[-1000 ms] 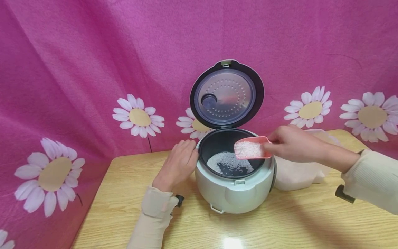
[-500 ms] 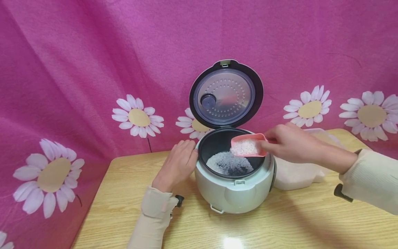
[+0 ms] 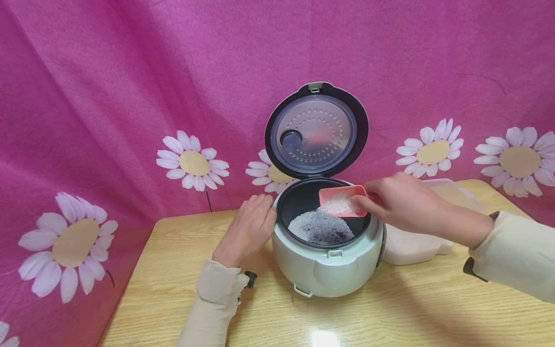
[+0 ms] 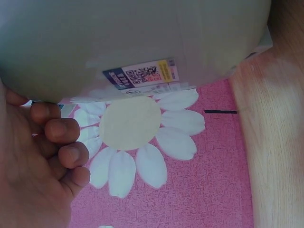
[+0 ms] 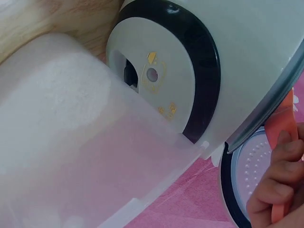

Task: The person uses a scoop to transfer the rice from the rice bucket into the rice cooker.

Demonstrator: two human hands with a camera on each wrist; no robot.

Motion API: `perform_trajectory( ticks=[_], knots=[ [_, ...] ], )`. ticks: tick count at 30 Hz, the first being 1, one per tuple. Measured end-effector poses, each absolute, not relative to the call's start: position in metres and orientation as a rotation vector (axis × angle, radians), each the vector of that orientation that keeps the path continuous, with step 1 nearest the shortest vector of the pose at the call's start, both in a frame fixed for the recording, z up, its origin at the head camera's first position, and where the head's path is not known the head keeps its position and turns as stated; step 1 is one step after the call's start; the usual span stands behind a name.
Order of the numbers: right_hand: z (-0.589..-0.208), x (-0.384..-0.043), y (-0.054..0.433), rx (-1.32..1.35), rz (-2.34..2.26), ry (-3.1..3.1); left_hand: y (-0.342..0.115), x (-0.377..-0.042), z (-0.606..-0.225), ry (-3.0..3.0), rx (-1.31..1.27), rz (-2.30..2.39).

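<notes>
My right hand (image 3: 403,197) grips the handle of a pink scoop (image 3: 357,214) with white rice (image 3: 338,203) in it. The scoop is tilted leftward over the inner pot of a pale green rice cooker (image 3: 321,274), and grains spill from its lip. A heap of rice (image 3: 321,229) covers much of the dark pot's bottom. My left hand (image 3: 249,226) rests against the cooker's left side, right at the rim. The left wrist view shows that hand's fingers (image 4: 63,130) loosely curled beside the cooker body (image 4: 142,42). In the right wrist view, fingers wrap the scoop handle (image 5: 280,211).
The cooker's round lid (image 3: 316,135) stands raised behind the pot. To the right, a translucent plastic container (image 5: 61,137) leans against the cooker's side, partly hidden by the right arm in the head view. A pink flowered cloth (image 3: 173,72) hangs behind the wooden table (image 3: 173,270).
My right hand has moved slightly left and tipped the scoop. Rice has slid out of it, and the heap in the pot has grown. The left hand stays in place.
</notes>
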State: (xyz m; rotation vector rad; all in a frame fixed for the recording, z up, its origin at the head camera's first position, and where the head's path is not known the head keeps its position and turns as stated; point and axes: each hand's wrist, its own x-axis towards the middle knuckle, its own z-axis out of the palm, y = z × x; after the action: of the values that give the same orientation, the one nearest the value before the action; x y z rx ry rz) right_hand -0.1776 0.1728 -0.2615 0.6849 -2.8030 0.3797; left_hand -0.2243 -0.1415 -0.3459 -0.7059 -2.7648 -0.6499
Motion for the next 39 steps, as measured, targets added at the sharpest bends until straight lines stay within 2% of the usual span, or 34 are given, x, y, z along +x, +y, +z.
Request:
perform_trajectory(
  ticks=[12, 29, 39],
  knots=[
    [-0.269, -0.174, 0.172, 0.723, 0.103, -2.561, -0.141, -0.225, -0.346, -2.753, -0.707, -0.646],
    [-0.273, -0.179, 0.182, 0.760, 0.076, -2.343, -0.141, -0.223, -0.346, -2.751, -0.708, -0.648],
    [-0.271, -0.183, 0.198, 0.675, 0.052, -2.372, -0.141, -0.224, -0.346, -2.767, -0.697, -0.653]
  ],
)
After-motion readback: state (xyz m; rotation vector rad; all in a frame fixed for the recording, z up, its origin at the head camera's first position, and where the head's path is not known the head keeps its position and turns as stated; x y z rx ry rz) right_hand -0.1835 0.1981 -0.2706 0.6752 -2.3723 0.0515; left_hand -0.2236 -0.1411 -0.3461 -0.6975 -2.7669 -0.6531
